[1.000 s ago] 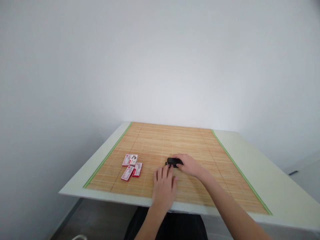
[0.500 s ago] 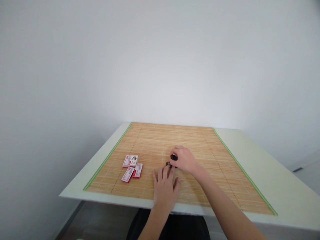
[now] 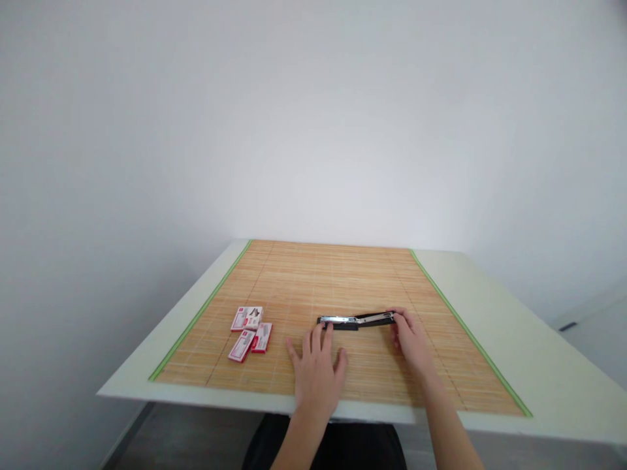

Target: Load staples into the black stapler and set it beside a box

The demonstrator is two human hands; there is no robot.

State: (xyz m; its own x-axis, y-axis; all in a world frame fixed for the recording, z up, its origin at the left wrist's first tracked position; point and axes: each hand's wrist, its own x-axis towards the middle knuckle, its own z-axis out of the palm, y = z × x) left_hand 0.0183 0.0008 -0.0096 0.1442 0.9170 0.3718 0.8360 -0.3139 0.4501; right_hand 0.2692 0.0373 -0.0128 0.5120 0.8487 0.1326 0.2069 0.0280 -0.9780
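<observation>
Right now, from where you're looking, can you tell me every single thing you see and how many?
Stapler: one, black and silver, opened out on the mat
Staple boxes, by their look: three or four (the back two may be one), white and red, left of the stapler
Bamboo mat: one, tan with green edges, on the table
Table: one, whitish, under the mat
Walls: whitish, behind and beside the table
Dark strip: one, far right, too small to name
Floor: grey, below
Lap: one, black-clothed, under the table's edge
Left hand: one, fingertips at the stapler's base
Right hand: one, holding the stapler's right end
</observation>
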